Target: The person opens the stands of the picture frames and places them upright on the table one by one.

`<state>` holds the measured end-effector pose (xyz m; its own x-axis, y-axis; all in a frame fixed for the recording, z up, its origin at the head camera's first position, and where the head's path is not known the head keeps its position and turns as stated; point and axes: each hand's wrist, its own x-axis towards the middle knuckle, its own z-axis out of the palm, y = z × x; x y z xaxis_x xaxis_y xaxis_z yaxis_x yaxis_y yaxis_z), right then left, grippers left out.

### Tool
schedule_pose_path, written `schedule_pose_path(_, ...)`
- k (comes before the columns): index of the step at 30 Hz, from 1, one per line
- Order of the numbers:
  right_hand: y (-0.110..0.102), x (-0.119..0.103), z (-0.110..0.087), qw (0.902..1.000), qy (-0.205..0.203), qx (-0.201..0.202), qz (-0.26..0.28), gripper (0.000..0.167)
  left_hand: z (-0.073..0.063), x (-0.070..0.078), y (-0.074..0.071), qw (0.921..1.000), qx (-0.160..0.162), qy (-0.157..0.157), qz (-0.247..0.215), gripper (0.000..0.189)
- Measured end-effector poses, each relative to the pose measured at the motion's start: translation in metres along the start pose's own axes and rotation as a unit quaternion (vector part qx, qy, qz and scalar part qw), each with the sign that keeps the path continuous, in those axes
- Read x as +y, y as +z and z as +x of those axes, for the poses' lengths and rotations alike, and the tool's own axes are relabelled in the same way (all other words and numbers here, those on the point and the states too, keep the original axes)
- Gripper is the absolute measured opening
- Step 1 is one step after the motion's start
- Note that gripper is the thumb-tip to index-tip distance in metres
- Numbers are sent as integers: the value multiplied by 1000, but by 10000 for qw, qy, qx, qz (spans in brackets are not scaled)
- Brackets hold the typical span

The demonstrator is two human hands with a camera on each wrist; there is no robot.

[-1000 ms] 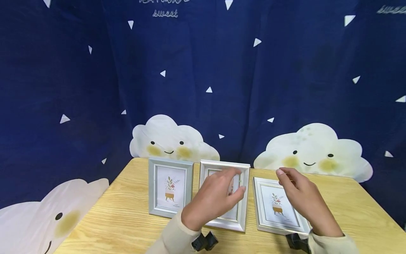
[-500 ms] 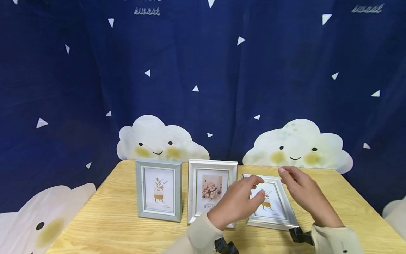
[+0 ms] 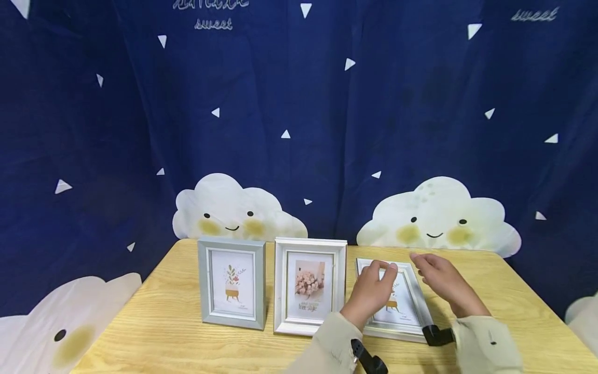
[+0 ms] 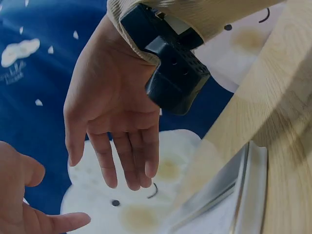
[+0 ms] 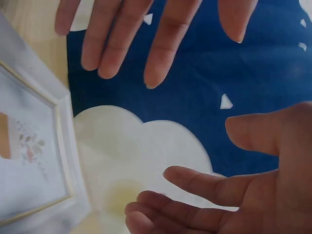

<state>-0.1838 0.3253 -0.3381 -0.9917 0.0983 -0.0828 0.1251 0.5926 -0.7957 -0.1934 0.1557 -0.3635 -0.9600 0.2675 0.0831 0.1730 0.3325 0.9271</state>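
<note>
My left hand (image 3: 374,288) hovers over the white photo frame that lies flat (image 3: 418,298), partly hiding its flower picture. In the right wrist view the left hand's fingers (image 5: 161,44) reach down straight and spread, with nothing between them. My right hand (image 3: 444,280) is held above that frame's right side, palm turned toward the left hand. Its fingers and thumb extend loosely in the left wrist view, around an empty palm (image 4: 117,92). Left of the hands, a white frame with a pink flower photo (image 3: 310,285) stands upright, and a grey-blue frame (image 3: 232,283) stands beside it.
All the frames are on a light wooden table (image 3: 154,317). Behind it hangs a dark blue curtain (image 3: 261,104) with white triangles and smiling clouds. Black cameras sit at both wrists, the right one (image 3: 437,335) overlapping the flat frame's near corner in the head view.
The left hand has moved right, from in front of the pink flower frame to over the flat frame. The head view has turned right, so the frames sit further left. The right hand stays near the flat frame.
</note>
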Motion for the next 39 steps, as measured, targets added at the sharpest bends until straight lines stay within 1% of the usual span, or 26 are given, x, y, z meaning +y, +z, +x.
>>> schedule_pose_path(4,0,12,11,9996,150,-170,166,89,11,-5,15,9983,478,-238,-211,39)
schedule_pose_path(8,3,22,21,9990,320,-243,177,88,18,-12,25,9938,953,-418,-400,37)
schedule_pose_path(10,5,27,25,9988,391,-255,142,89,21,-16,29,9912,1114,-533,-474,36)
schedule_pose_path(13,8,34,28,9989,390,-237,131,88,25,-21,33,9881,1315,-618,-513,38)
schedule_pose_path(16,8,39,30,9992,326,-188,115,85,29,-26,35,9861,1509,-593,-374,40)
schedule_pose_path(19,9,42,31,9991,369,-163,150,84,31,-31,37,9837,1624,-692,-334,42)
schedule_pose_path(22,11,46,33,9987,417,-164,234,87,32,-34,39,9822,1607,-863,-441,46)
schedule_pose_path(23,12,49,34,9982,497,-147,306,88,33,-35,40,9820,1577,-909,-499,48)
schedule_pose_path(26,15,58,40,9969,646,-105,431,90,33,-38,42,9820,1507,-960,-608,52)
schedule_pose_path(28,16,62,41,9966,663,-99,475,93,33,-40,43,9820,1457,-985,-688,53)
schedule_pose_path(29,16,62,42,9963,686,-93,513,93,33,-40,44,9820,1428,-994,-731,54)
schedule_pose_path(33,17,59,37,9967,559,-133,570,98,34,-41,45,9824,1322,-1010,-847,58)
schedule_pose_path(34,17,58,36,9963,602,-110,598,97,34,-42,45,9824,1304,-1025,-862,59)
schedule_pose_path(39,18,56,32,9966,537,-103,617,91,33,-44,45,9815,1338,-1039,-890,61)
